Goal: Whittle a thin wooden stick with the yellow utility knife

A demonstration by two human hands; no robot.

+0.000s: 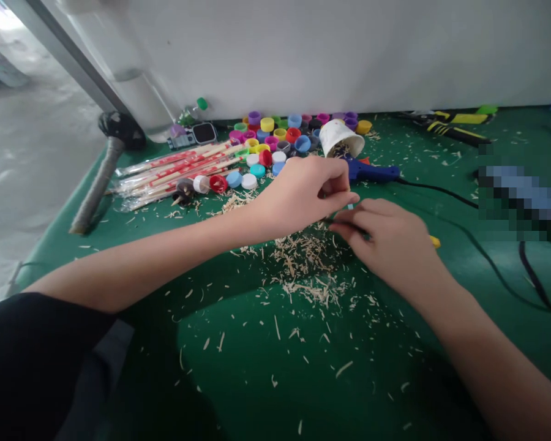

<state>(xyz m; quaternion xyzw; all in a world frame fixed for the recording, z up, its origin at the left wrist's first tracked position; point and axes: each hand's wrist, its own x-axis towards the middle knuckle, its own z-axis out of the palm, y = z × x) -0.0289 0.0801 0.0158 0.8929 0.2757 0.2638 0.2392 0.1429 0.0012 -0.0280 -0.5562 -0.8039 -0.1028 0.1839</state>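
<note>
My left hand is closed in a pinch, thumb against forefinger, in the middle of the view. Just under its fingertips a tiny pale blue bit shows; what the pinch holds is mostly hidden. Close beside it, my right hand is closed on a thin dark tool, whose tip points left beneath my left hand. A yellow end sticks out behind the right hand; I cannot tell if it belongs to that tool. Wood shavings lie heaped on the green table below both hands.
Behind my hands stand colourful bottle caps, a tipped white cup and a blue glue gun with a black cord. Wrapped chopsticks and a hammer lie left. Yellow-black pliers lie back right, before a white wall.
</note>
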